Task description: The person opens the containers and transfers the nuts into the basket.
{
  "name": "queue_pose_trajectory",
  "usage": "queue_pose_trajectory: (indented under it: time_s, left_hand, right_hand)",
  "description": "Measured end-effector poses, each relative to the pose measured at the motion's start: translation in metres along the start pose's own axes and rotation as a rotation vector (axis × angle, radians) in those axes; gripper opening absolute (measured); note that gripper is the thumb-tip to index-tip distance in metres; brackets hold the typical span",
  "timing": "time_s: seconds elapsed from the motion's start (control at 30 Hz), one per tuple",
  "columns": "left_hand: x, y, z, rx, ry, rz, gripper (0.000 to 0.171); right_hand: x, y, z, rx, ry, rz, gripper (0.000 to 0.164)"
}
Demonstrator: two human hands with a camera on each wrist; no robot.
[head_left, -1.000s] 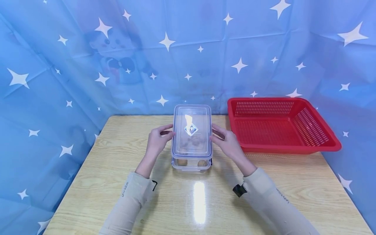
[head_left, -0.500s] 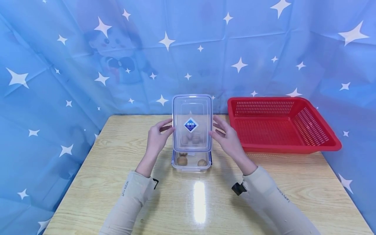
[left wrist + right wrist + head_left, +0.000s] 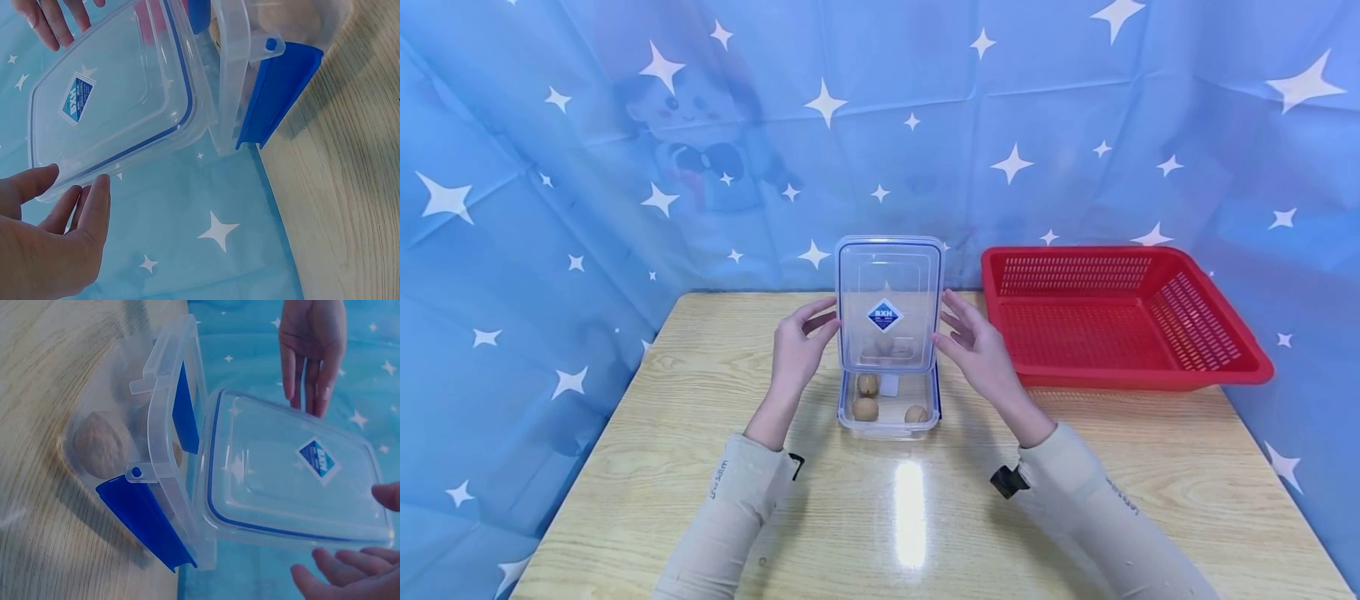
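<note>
A clear container lid (image 3: 891,275) with a blue seal and a diamond-shaped label stands steeply tilted above the rear part of a clear plastic food container (image 3: 891,432). My left hand (image 3: 797,346) pinches the lid's left edge between thumb and fingers. On the opposite edge, my right hand (image 3: 981,354) holds it the same way. Inside the container lie several walnuts (image 3: 866,409) and a small white piece (image 3: 888,385); the lid partly covers the rear ones. Blue side latches (image 3: 281,94) hang unfastened, flaring outward, as the wrist views show.
A red perforated plastic basket (image 3: 1075,333) stands at the back right, its right part reaching past the table's edge. The wooden table (image 3: 685,483) meets a blue star-patterned curtain (image 3: 910,158) behind and at both sides.
Both hands have tipped the lid from lying nearly flat over the container to almost upright, raising its near edge. More walnuts at the container's front are uncovered. The basket has stayed put.
</note>
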State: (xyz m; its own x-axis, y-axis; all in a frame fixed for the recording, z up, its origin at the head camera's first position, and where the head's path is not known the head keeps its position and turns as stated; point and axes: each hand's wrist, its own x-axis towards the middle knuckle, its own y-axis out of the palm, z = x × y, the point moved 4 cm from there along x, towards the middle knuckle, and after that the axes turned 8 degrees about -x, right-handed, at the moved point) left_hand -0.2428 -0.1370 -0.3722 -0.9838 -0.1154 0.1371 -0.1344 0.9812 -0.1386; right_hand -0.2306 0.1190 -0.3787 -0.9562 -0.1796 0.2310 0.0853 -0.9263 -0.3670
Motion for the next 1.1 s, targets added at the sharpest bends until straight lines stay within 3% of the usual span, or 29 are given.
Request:
queue_pose_trajectory:
  time_s: [0.43,1.1]
  left_hand:
    - [-0.0007,-0.0001,-0.0005,-0.088,0.009,-0.015,0.032]
    - [-0.0014,0.0,0.002,-0.23,0.027,-0.037,0.033]
  right_hand:
    - [0.0002,-0.0012,0.0037,0.046,-0.002,-0.013,0.063]
    - [-0.001,0.0012,0.0032,0.104,0.04,-0.029,0.048]
